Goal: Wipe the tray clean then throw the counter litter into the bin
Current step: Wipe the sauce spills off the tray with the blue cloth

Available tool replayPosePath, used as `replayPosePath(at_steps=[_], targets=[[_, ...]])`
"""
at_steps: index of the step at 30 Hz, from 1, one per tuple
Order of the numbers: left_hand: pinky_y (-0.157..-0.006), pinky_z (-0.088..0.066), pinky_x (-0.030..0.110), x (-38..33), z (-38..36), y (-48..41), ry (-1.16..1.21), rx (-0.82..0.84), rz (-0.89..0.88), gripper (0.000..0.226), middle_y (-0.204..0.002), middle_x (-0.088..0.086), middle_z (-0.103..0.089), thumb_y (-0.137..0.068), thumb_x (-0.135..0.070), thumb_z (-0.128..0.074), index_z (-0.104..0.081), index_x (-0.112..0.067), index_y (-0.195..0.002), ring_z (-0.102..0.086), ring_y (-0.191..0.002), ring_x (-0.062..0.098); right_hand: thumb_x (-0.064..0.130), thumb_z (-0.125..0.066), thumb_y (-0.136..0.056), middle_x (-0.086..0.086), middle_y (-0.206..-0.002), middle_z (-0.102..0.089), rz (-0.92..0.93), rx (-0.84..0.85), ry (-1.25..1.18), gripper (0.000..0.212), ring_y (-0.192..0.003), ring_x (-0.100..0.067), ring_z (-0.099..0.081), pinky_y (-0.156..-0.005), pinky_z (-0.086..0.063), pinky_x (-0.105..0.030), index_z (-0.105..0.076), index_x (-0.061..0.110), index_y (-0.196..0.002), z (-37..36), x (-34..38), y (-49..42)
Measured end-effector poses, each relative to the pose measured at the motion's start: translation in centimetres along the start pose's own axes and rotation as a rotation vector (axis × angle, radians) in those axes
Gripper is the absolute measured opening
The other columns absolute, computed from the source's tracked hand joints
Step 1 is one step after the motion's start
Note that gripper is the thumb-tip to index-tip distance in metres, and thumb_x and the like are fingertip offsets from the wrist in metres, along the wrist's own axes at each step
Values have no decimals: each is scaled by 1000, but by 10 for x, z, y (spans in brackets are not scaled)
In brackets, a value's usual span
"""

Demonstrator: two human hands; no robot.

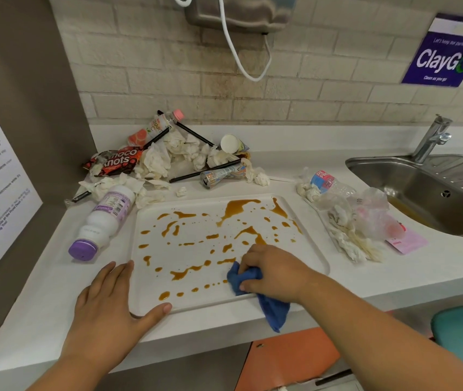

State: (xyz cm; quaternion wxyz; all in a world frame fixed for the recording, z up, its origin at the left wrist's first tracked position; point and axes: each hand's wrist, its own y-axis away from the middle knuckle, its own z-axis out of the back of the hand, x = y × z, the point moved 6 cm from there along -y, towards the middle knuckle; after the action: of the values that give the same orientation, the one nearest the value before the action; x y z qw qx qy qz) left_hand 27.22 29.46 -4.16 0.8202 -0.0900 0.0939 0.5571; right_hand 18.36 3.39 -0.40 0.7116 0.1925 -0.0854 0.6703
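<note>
Head view, nearest first: the left hand (106, 303) lies flat, fingers straight, bracing the near left corner of the tray (313, 258), which sits close to the front edge of the table (379, 277). The right hand (272, 270) has its fingers bunched round a blue cloth (274, 309) at the tray's near right. A hard stroke could, I judge, slide the tray or push liquid over its low rim. The tray is pale, shallow and streaked nearly all over with brown sauce (238, 207). Beyond lie a purple-capped bottle (103, 221) and crumpled tissues (154, 162).
</note>
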Motion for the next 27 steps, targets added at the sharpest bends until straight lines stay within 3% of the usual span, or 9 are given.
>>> replayPosePath(at_steps=[4,7,11,14,18,20,24,27], targets=[[-118,-16,41,1,-2,-1,-4,1,5,118,-156,-6,-17,-53,-94,-19,-12,-25,-149,-10,-146,15,35,-64,-85,2,-105,-53,-75,22,16,20,-93,-14,-52,-80,-41,-27,-63,23,-100,15,-25,8],[-118,-16,41,2,-2,-1,-10,2,5,118,-156,-6,-16,-52,-95,-19,-11,-26,-148,-10,-146,15,33,-63,-86,4,-102,-49,-38,-5,68,20,-90,-13,-49,-74,-36,-24,-63,22,-102,8,-11,1],[-118,-14,40,1,-1,-1,-29,-2,3,121,-157,-6,-16,-49,-96,-13,-11,-26,-148,-10,-145,14,36,-62,-87,4,-107,-49,62,-3,29,28,-90,-10,-45,-77,-37,-25,-62,22,-111,-12,24,-12],[-118,-14,41,3,-2,-2,-39,-17,2,128,-156,-8,-18,-44,-100,-1,-13,-28,-148,-11,-145,14,34,-64,-86,2,-107,-52,30,46,-25,23,-93,-14,-51,-83,-43,-29,-64,22,-106,-5,18,-9],[-117,-13,41,4,-2,-2,-19,-24,2,128,-155,-8,-20,-43,-101,-3,-16,-28,-148,-10,-145,13,31,-64,-84,6,-98,-49,-36,39,2,9,-88,-13,-50,-71,-39,-20,-60,26,-90,6,0,-5],[-117,-13,41,3,-2,-2,-18,-22,-1,128,-155,-8,-20,-43,-101,-3,-16,-28,-147,-10,-145,13,31,-62,-85,9,-95,-44,-18,19,28,9,-89,-12,-48,-67,-34,-18,-60,26,-93,1,12,-9],[-118,-12,41,3,-1,-3,-47,-18,17,131,-155,-9,-18,-38,-100,4,-12,-30,-147,-10,-145,14,37,-61,-87,5,-106,-47,90,25,26,27,-95,-14,-49,-80,-39,-27,-60,24,-111,-19,47,-21],[-118,-5,46,4,-2,-4,-57,7,27,133,-156,-10,-13,-34,-101,7,-7,-32,-146,-5,-146,13,38,-62,-86,5,-109,-51,66,75,-2,26,-97,-14,-51,-87,-43,-30,-62,25,-109,-14,42,-20]])
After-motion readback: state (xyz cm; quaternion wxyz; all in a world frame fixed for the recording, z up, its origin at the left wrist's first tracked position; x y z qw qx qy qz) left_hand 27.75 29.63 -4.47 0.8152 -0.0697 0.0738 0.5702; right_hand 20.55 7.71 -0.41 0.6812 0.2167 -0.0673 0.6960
